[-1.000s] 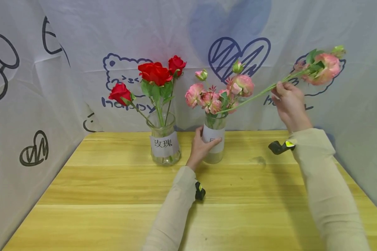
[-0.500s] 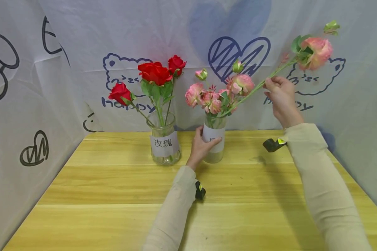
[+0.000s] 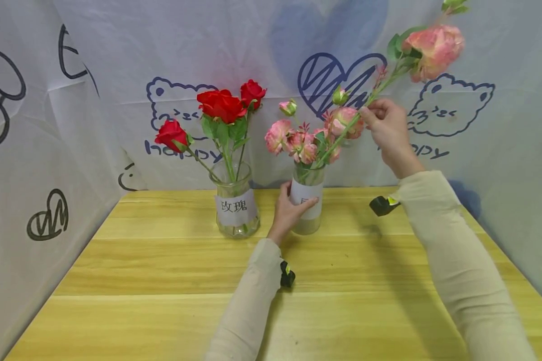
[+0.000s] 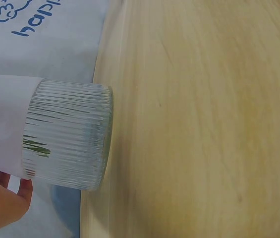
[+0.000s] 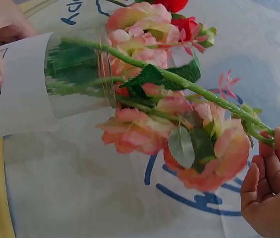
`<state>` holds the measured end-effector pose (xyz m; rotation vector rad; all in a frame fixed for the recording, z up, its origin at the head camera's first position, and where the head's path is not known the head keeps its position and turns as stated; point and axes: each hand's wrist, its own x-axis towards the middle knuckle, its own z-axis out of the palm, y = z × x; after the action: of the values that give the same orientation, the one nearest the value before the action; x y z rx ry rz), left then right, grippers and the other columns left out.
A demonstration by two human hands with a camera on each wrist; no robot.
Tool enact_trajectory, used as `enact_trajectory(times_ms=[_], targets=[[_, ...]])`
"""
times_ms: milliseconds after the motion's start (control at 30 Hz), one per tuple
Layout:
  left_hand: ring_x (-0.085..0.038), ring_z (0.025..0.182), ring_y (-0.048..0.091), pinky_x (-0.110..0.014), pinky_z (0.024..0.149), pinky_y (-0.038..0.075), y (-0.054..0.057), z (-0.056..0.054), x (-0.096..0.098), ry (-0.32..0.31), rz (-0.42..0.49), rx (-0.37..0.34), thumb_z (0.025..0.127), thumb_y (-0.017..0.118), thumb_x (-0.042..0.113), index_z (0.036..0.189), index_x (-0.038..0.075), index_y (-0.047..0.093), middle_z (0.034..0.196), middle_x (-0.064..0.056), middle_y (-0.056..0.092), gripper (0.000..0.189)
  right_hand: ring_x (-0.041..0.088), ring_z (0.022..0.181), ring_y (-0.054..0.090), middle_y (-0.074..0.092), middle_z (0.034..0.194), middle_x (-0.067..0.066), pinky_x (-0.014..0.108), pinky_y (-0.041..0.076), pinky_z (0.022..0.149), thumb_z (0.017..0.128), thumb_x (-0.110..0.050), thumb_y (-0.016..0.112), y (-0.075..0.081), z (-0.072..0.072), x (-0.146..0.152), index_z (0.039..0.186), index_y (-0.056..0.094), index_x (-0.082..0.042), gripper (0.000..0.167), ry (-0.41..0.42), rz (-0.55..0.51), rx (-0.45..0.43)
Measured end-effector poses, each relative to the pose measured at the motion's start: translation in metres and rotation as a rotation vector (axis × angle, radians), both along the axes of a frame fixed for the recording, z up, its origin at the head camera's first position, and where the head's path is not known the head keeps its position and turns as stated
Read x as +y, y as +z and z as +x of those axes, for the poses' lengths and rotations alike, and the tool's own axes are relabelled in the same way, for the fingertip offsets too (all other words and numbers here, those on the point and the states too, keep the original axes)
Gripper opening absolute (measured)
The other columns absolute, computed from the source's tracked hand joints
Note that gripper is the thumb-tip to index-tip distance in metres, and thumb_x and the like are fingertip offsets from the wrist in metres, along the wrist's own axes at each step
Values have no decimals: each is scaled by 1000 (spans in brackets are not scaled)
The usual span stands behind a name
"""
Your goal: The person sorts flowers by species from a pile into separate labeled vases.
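Note:
My left hand [image 3: 290,213] grips a ribbed glass vase [image 3: 308,227] with a white paper label, thumb across the front. The vase stands upright and holds several pink-and-cream flowers [image 3: 303,145] and buds. Between thumb and fingers, my right hand [image 3: 388,135] pinches the stem of one more pink flower [image 3: 435,47], whose ruffled bloom leans up to the right. In the right wrist view this green stem [image 5: 194,89] slants to the vase's mouth, its lower end overlapping the glass. The left wrist view shows the vase's base [image 4: 73,134] and my curled fingers [image 4: 11,198].
Left of my vase stands another labelled glass vase [image 3: 223,228] with red roses [image 3: 221,105]. Behind both, a white cloth [image 3: 131,60] with blue drawings hangs at the back edge of the wooden table [image 3: 162,281].
My right hand has moved left and up, tipping the held flower more upright over the vase. Its lower end has moved down to the vase's mouth. My left hand stays on the vase.

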<state>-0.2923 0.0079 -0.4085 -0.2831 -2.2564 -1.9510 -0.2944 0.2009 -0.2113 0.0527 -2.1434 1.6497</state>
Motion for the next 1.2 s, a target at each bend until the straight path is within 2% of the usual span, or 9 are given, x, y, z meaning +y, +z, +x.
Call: enact_trajectory(times_ms=[167, 367, 533, 767, 867, 967, 1067, 1133, 1200], targets=[[-27, 112, 52, -43, 96, 44, 0, 0, 0, 4, -3, 2, 81, 80, 24, 138, 7, 39, 130, -13, 52, 72, 8, 78, 54, 59, 87, -4, 17, 46, 64, 96, -13, 61, 2, 1, -10, 105, 58, -1, 16, 39, 63, 3], [-27, 112, 53, -44, 95, 44, 1, 0, 0, 8, -7, 5, 80, 80, 25, 137, 7, 39, 129, -13, 52, 72, 13, 72, 55, 62, 90, 6, 20, 51, 60, 96, -14, 61, 0, 2, -21, 105, 60, 5, 21, 86, 158, 96], [-27, 111, 53, -43, 95, 44, 0, 1, 0, 14, -2, 5, 80, 80, 24, 137, 7, 40, 129, -13, 52, 72, 16, 80, 58, 66, 95, 14, 19, 51, 66, 95, -16, 63, -3, 3, -28, 105, 63, 8, 25, 98, 251, 156], [-27, 111, 53, -43, 95, 44, 0, 1, 1, 19, 4, 7, 80, 80, 23, 137, 7, 40, 129, -13, 53, 71, 19, 75, 61, 68, 86, 14, 19, 46, 61, 90, -17, 71, -6, 6, -38, 93, 68, 3, 21, 117, 404, 203], [-28, 111, 53, -44, 95, 44, 0, 0, 1, 22, 7, 11, 80, 80, 23, 136, 6, 41, 128, -13, 53, 71, 21, 77, 61, 68, 85, 13, 22, 48, 65, 87, -18, 74, -10, 7, -41, 90, 67, 1, 20, 140, 475, 167], [-27, 111, 53, -44, 95, 44, 0, 0, 0, 22, 5, 14, 80, 80, 23, 136, 7, 41, 128, -13, 53, 70, 26, 89, 61, 64, 104, 16, 30, 54, 70, 84, -13, 76, -16, 8, -42, 109, 62, 2, 32, 233, 460, 118], [-27, 110, 53, -44, 94, 45, 0, 0, 0, 20, 1, 17, 80, 79, 24, 135, 7, 41, 127, -13, 53, 69, 33, 109, 57, 56, 125, 19, 41, 53, 86, 81, -7, 77, -27, 8, -40, 131, 51, 2, 57, 322, 476, 115], [-27, 110, 54, -44, 93, 45, -1, 0, 0, 16, 1, 19, 81, 79, 24, 136, 7, 41, 127, -12, 53, 69, 31, 123, 47, 49, 136, 19, 43, 42, 101, 79, -5, 78, -35, 9, -40, 139, 44, 1, 69, 341, 535, 149], [-27, 110, 54, -44, 93, 45, -1, -1, 0, 13, 1, 18, 81, 79, 24, 136, 8, 41, 127, -12, 53, 69, 33, 129, 41, 46, 139, 20, 45, 33, 108, 80, -5, 78, -42, 11, -39, 140, 43, 2, 70, 337, 601, 163]])
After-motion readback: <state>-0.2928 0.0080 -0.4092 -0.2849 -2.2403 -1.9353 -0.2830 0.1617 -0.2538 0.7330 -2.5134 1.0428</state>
